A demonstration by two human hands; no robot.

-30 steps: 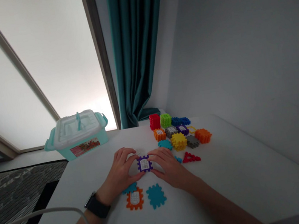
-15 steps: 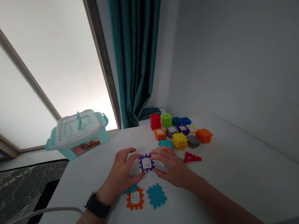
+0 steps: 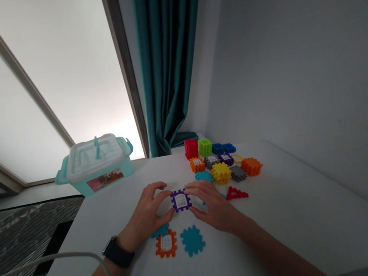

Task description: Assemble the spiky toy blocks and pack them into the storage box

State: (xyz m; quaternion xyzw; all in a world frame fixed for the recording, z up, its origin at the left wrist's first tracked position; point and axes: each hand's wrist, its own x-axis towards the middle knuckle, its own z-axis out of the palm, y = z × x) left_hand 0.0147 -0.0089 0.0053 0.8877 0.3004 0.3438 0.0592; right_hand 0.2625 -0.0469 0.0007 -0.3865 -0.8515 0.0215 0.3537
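A square purple building tile [image 3: 181, 200] with a notched edge and a white printed centre is pinched between my two hands. My left hand [image 3: 149, 212] has thumb and index finger at its left corners, other fingers curled above. My right hand [image 3: 211, 204] grips the right side the same way. Just below lie an orange notched tile [image 3: 166, 245] with a white centre and a plain blue tile [image 3: 193, 241]. Another blue tile [image 3: 160, 231] overlaps the orange one, partly covered by my left hand. More blue pieces sit behind my right hand, partly hidden.
Stacked tiles stand at the back right: red [image 3: 191, 148], green [image 3: 205, 147], yellow [image 3: 221, 173] and orange [image 3: 252, 166]. A red triangular piece [image 3: 236, 193] lies right of my right hand. A lidded teal box [image 3: 104, 165] stands back left. A pale cable [image 3: 66, 255] crosses the lower left.
Almost nothing differs. My left fingertips have shifted slightly on the purple tile, and both hands stay at its sides.
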